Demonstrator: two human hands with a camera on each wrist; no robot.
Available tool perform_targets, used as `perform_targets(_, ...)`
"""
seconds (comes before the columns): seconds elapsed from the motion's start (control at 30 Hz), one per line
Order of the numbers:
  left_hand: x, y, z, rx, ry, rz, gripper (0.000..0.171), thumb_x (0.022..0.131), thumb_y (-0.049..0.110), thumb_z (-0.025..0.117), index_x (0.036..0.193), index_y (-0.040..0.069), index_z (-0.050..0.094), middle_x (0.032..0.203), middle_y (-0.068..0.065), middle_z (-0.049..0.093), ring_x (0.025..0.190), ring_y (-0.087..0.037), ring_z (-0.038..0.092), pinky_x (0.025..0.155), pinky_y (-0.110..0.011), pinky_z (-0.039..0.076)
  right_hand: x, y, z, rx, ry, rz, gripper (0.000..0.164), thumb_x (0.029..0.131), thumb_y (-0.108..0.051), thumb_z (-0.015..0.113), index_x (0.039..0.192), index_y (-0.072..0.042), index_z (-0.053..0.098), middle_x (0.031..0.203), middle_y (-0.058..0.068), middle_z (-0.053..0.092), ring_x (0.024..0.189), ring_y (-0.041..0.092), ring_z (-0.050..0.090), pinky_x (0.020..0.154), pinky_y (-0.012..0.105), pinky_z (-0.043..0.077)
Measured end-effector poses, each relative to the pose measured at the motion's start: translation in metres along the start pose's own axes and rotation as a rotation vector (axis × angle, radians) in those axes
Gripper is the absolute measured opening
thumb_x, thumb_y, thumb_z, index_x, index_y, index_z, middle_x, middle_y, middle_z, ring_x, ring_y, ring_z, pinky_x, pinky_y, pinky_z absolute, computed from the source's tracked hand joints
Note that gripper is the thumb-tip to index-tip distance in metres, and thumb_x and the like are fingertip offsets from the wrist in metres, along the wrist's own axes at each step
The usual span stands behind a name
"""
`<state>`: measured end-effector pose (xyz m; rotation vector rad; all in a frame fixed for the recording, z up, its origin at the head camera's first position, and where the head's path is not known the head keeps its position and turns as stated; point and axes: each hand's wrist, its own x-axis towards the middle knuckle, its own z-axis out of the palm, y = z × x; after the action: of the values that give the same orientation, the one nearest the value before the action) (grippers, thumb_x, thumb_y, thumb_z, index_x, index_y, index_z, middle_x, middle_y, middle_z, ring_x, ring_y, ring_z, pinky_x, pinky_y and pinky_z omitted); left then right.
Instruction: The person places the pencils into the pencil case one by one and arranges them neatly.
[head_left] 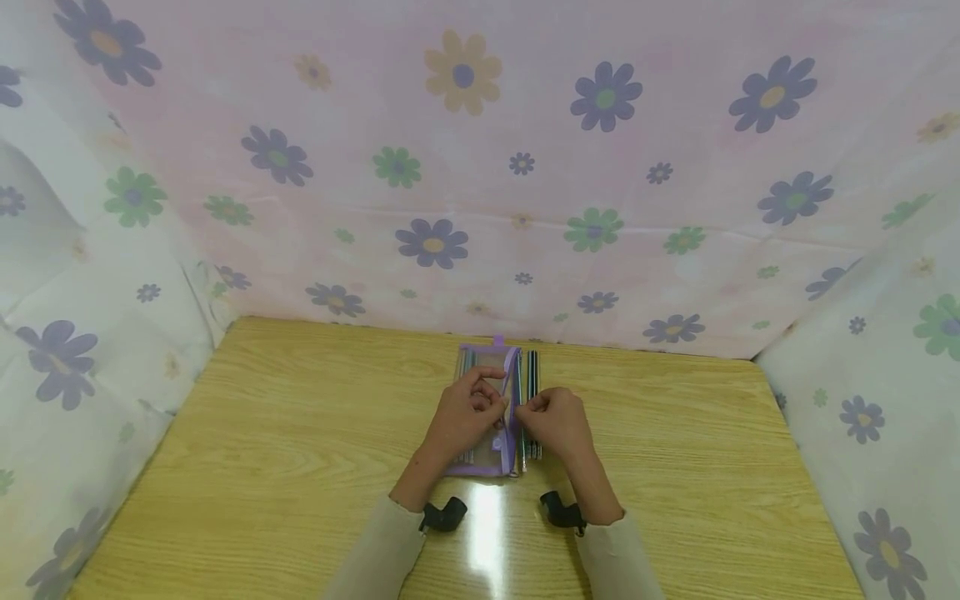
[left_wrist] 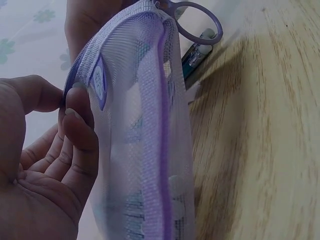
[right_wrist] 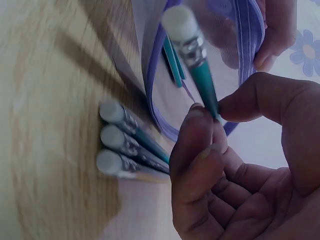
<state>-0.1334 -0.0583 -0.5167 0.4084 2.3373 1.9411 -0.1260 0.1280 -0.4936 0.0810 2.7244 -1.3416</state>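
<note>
A mesh zip pouch with purple trim (head_left: 480,470) lies on the table, its mouth held apart on the right side. At that mouth my left hand (head_left: 467,417) pinches the zip edge between thumb and finger. My right hand (head_left: 558,421) pinches a teal pencil (right_wrist: 203,82) with a white eraser, just beside the opening. In the right wrist view, teal pencils (right_wrist: 172,62) show inside the pouch. Several more are seen blurred through the mesh (left_wrist: 132,210). Right of the pouch, pencils with white erasers (right_wrist: 134,142) lie side by side on the table.
The wood-grain table (head_left: 300,433) is bounded at the back and sides by flowered cloth (head_left: 525,192). A purple ring (left_wrist: 218,25) hangs at one end of the pouch. Black wrist mounts (head_left: 447,515) sit near both cuffs.
</note>
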Motion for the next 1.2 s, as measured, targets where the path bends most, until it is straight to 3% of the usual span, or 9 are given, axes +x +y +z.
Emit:
perform_targets(0.37,-0.001,0.005,0.000,0.019,0.005,-0.006,0.038,0.100,0.005,0.071,0.136,0.008,0.064,0.089,-0.006,0.069,0.065,-0.020,0.070,0.058,-0.026,0.053,0.003,0.001,0.007,0.141,-0.021,0.084,0.014,0.083,-0.014,0.070,0.080,-0.003,0.078,0.066,0.003,0.069,0.056,0.014,0.062,0.051,0.027,0.049)
perform_targets(0.77,-0.001,0.003,-0.001,0.005,0.003,-0.003,0.037,0.100,0.007,0.073,0.137,0.008,0.064,0.089,-0.007,0.069,0.065,-0.020,0.070,0.059,-0.025,0.052,0.004,0.001,0.011,0.256,-0.046,0.094,0.014,0.088,-0.010,0.069,0.085,0.002,0.076,0.066,0.009,0.070,0.054,0.019,0.067,0.052,0.033,0.058)
perform_targets(1.2,-0.001,0.005,0.001,-0.006,0.011,-0.031,0.041,0.100,0.002,0.071,0.139,0.002,0.062,0.092,-0.013,0.069,0.068,-0.031,0.070,0.060,-0.023,0.051,0.005,0.004,0.012,0.256,-0.063,0.069,0.013,0.093,-0.010,0.072,0.089,0.002,0.075,0.070,0.009,0.071,0.057,0.022,0.069,0.054,0.035,0.059)
